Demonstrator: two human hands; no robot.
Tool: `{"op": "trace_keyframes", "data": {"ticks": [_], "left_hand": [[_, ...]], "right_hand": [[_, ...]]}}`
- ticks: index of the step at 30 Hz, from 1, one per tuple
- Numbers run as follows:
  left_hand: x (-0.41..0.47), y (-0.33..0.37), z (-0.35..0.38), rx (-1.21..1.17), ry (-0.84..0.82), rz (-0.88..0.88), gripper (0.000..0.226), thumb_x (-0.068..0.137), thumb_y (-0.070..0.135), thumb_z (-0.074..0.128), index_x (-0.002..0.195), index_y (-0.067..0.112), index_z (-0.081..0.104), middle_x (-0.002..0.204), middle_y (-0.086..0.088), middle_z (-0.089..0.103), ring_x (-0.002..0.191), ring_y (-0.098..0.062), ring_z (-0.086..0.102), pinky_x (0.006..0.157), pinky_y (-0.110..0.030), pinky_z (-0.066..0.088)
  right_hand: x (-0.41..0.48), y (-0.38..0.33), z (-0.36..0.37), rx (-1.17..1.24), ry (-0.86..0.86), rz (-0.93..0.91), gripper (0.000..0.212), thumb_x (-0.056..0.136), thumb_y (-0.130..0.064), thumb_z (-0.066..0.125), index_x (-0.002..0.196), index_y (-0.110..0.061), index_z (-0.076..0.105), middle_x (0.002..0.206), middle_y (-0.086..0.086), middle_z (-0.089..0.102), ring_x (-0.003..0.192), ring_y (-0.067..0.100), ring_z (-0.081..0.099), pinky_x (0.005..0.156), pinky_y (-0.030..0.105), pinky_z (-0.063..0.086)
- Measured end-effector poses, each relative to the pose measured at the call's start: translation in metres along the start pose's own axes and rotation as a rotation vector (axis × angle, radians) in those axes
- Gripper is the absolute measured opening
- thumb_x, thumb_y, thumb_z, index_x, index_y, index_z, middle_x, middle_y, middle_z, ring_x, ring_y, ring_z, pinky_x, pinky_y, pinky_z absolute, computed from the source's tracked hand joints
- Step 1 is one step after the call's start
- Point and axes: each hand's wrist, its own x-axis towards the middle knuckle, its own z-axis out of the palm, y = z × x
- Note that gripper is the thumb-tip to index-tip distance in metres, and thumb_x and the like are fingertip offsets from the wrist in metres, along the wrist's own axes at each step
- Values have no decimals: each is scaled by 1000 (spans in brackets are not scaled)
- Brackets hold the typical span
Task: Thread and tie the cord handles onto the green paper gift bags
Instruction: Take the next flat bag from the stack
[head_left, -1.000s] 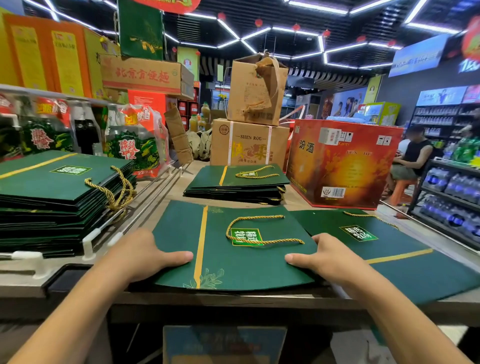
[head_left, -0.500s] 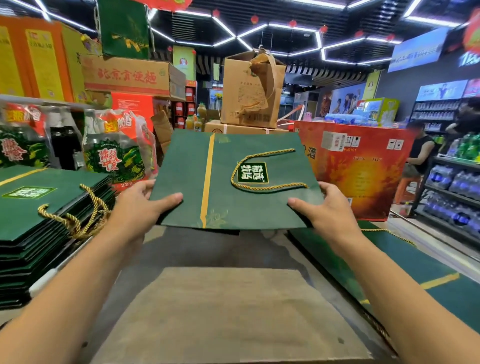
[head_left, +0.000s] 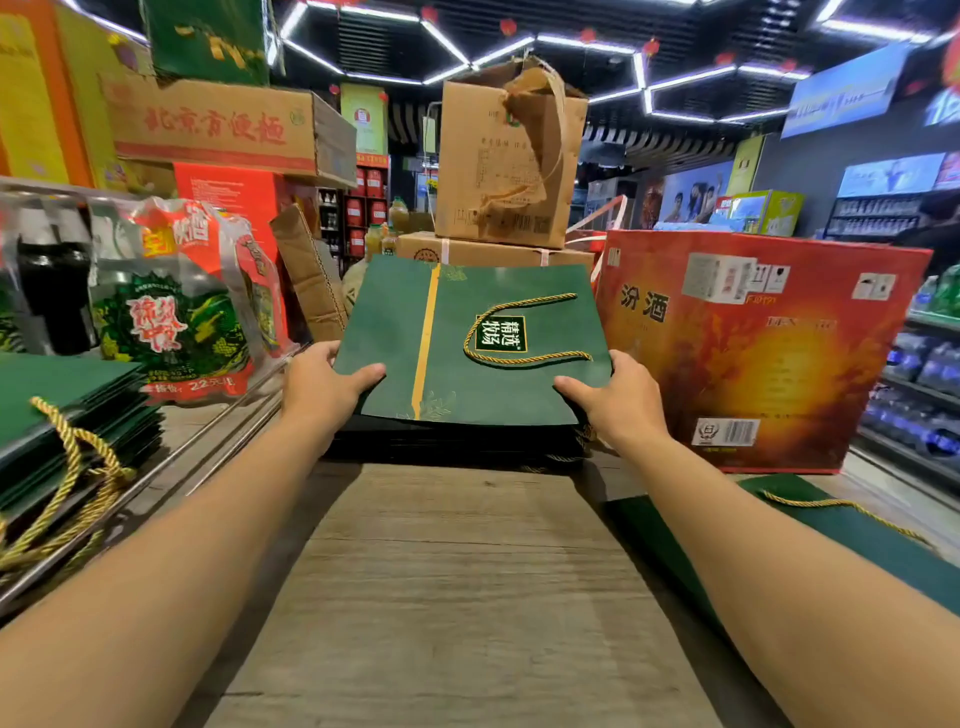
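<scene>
This bag (head_left: 395, 322) has its gold cord (head_left: 524, 358) on, so I'd call it done. My left hand (head_left: 327, 384) and right hand (head_left: 618, 400) each grip a side edge, holding it over the far stack (head_left: 452, 441). Another corded pile (head_left: 67, 415) sits left; the loose bag (head_left: 831, 535) near right is probably next.

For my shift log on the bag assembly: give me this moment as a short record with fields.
Held: green gift bag, flat, gold cord handle on its face
Left hand: grips bag's left edge
Right hand: grips bag's right edge
Beneath: far stack of bags; contact unclear
Left: second stack, gold cords showing
Right: single bag flat on table
</scene>
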Motion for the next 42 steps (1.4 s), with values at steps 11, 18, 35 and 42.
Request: {"op": "trace_keyframes", "data": {"ticks": [11,18,35,42], "left_hand": [[30,-48,23,493,-69,-109,60,78,61,77,115,15,68,109,-8,68,106,-32,59,83,-39,50],[16,-27,21,744,-63,-57,64,90,63,60,132,16,59,135,-17,56,129,-39,46,102,-48,41],[-209,106,103,603,-721,74,63,95,67,44,95,6,63,89,-8,66,84,-25,63,67,-30,46],[-262,114,143,631,-715,91,85,85,75,55,127,1,48,116,-13,65,103,-31,64,70,-34,47]], "right_hand": [[28,32,37,-195,-128,147,86,81,-74,67,142,-16,53,137,16,50,128,34,49,107,54,46],[10,23,17,-138,-60,81,80,94,-69,48,153,-15,43,151,12,50,134,33,50,108,51,47],[-117,110,-193,-636,-153,141,74,93,-74,42,141,-18,55,129,10,66,117,31,61,95,41,53],[-145,151,-244,-685,-272,365,65,96,-73,40,94,-12,62,109,9,66,114,31,61,88,36,44]]}}
